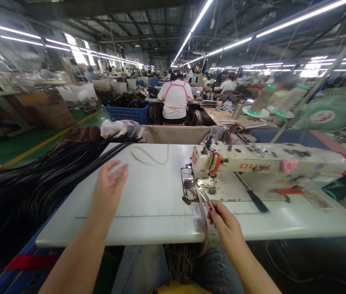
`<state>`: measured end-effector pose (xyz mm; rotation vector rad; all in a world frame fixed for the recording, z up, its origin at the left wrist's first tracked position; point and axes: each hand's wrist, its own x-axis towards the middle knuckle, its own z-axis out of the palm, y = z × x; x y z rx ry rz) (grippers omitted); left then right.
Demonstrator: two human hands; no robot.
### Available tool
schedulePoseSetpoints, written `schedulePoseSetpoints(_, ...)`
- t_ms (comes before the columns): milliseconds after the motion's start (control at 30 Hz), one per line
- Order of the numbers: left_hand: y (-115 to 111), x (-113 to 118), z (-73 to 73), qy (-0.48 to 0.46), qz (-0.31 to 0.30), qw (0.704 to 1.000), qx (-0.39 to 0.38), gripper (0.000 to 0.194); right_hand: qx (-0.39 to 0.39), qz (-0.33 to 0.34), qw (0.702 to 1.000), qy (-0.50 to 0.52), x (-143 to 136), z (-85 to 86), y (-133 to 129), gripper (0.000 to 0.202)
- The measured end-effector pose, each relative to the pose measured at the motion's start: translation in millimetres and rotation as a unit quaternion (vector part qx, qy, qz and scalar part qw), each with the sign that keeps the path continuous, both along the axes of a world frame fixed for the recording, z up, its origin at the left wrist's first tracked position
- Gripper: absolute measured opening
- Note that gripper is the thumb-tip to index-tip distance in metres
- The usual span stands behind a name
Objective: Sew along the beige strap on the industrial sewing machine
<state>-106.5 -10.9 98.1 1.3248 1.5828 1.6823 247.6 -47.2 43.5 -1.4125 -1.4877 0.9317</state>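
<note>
My left hand point(110, 183) is raised over the left part of the white sewing table point(154, 196). Its fingers are loosely bent and apart, with nothing seen in them. Closed around small pink-handled scissors point(210, 205), my right hand point(225, 223) is just in front of the sewing machine point(271, 163). The metal tip points toward the needle area. A narrow beige strap point(204, 224) runs from under the presser foot down over the table's front edge, close beside the scissors. Another thin strap point(151, 160) lies in a loop toward the back of the table.
Long black straps point(53, 171) are heaped at the left, partly over the table corner. A black-handled tool point(254, 196) lies beside the machine. Thread cones point(260, 102) and a green fan point(329, 114) stand at the right. Ahead sits a person point(177, 98) near a blue basket point(130, 112).
</note>
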Motion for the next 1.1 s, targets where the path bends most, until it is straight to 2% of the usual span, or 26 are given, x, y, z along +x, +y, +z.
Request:
schedulePoseSetpoints(33,7,2,-1.0,0.038,0.069,0.994,0.070,0.058,-0.008,-0.015,1.000,0.023,2,-0.6,1,0.038)
schedulePoseSetpoints(67,12,7,-5.8,0.090,0.084,0.989,0.084,0.056,-0.019,-0.029,0.998,0.047,5,-0.7,1,0.044)
schedulePoseSetpoints(100,12,17,-13.7,0.134,0.052,0.987,0.069,0.050,-0.032,-0.042,0.996,0.067,8,-0.1,2,0.052)
schedulePoseSetpoints(133,10,30,-23.9,0.176,-0.029,0.983,0.033,0.044,-0.043,-0.055,0.994,0.080,12,1.3,4,0.059)
schedulePoseSetpoints(167,4,45,-35.3,0.232,-0.127,0.964,0.000,0.043,-0.048,-0.068,0.993,0.085,16,3.5,6,0.066)
schedulePoseSetpoints(233,-14,77,-57.9,0.353,-0.271,0.894,-0.050,0.052,-0.033,-0.098,0.991,0.082,28,10.2,13,0.074)
schedulePoseSetpoints(300,-31,102,-76.4,0.454,-0.340,0.820,-0.070,0.065,0.012,-0.125,0.989,0.075,43,18.5,24,0.074)
schedulePoseSetpoints(367,-39,112,-90.2,0.515,-0.347,0.779,-0.086,0.077,0.062,-0.148,0.985,0.065,60,25.4,39,0.068)
schedulePoseSetpoints(433,-33,105,-101.2,0.546,-0.324,0.765,-0.104,0.082,0.091,-0.175,0.979,0.046,79,28.5,54,0.061)
schedulePoseSetpoints(533,-7,64,-114.2,0.571,-0.243,0.767,-0.161,0.080,0.092,-0.214,0.972,0.016,107,24.5,71,0.055)
schedulePoseSetpoints(633,17,3,-119.8,0.557,-0.083,0.784,-0.259,0.081,0.117,-0.277,0.953,-0.033,130,19.0,71,0.052)
schedulePoseSetpoints(700,22,-29,-117.7,0.497,0.056,0.808,-0.313,0.087,0.187,-0.331,0.916,-0.131,138,22.6,65,0.047)
schedulePoseSetpoints(733,22,-39,-115.3,0.470,0.132,0.816,-0.310,0.094,0.231,-0.342,0.891,-0.188,139,28.2,62,0.045)
schedulePoseSetpoints(767,20,-44,-112.2,0.470,0.191,0.816,-0.279,0.096,0.277,-0.340,0.865,-0.245,138,36.3,60,0.042)
schedulePoseSetpoints(833,14,-41,-105.9,0.530,0.204,0.807,-0.162,0.084,0.349,-0.303,0.826,-0.322,132,58.9,61,0.040)
schedulePoseSetpoints(900,9,-24,-101.3,0.613,0.141,0.776,-0.033,0.062,0.386,-0.267,0.794,-0.387,125,84.9,72,0.041)
schedulePoseSetpoints(1000,1,16,-99.2,0.663,0.056,0.738,0.113,0.036,0.382,-0.187,0.774,-0.469,122,116.1,100,0.046)
schedulePoseSetpoints(1067,-11,48,-100.1,0.641,0.008,0.746,0.183,0.017,0.375,-0.121,0.767,-0.507,127,127.8,121,0.047)
schedulePoseSetpoints(1100,-20,63,-101.2,0.620,-0.027,0.757,0.206,0.014,0.369,-0.094,0.765,-0.519,131,131.6,130,0.047)
